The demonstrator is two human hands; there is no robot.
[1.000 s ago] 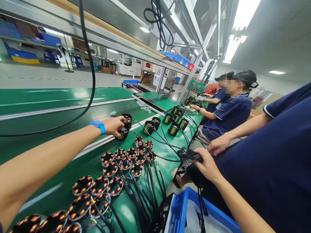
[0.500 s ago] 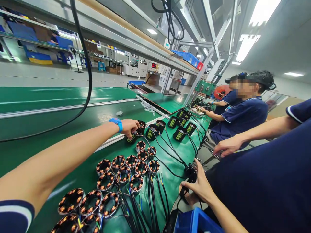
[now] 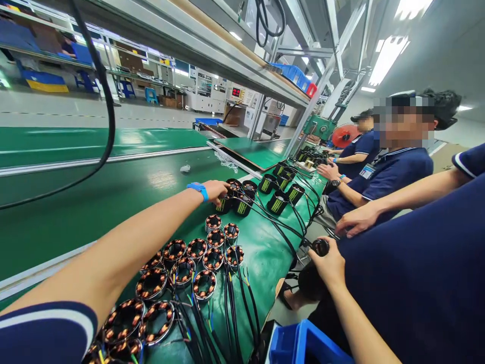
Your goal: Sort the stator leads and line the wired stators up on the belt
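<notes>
- Green bench (image 3: 267, 260), with a metal rail (image 3: 49, 269) along its left edge.
- Blue crate (image 3: 290, 344), just beside the bench's right edge, toward its near end.
- Black cans (image 3: 278, 203), upright in a cluster toward the bench's far end.
- Left hand (image 3: 216, 192), at the leftmost cans near the rail; fingers bent against one, but I cannot tell whether they clamp it.
- Right hand (image 3: 334, 264), past the right edge, fingers clamped on a black cable bundle (image 3: 321, 246).
- Copper-wound rings (image 3: 204, 297), grouped toward the near end.
</notes>
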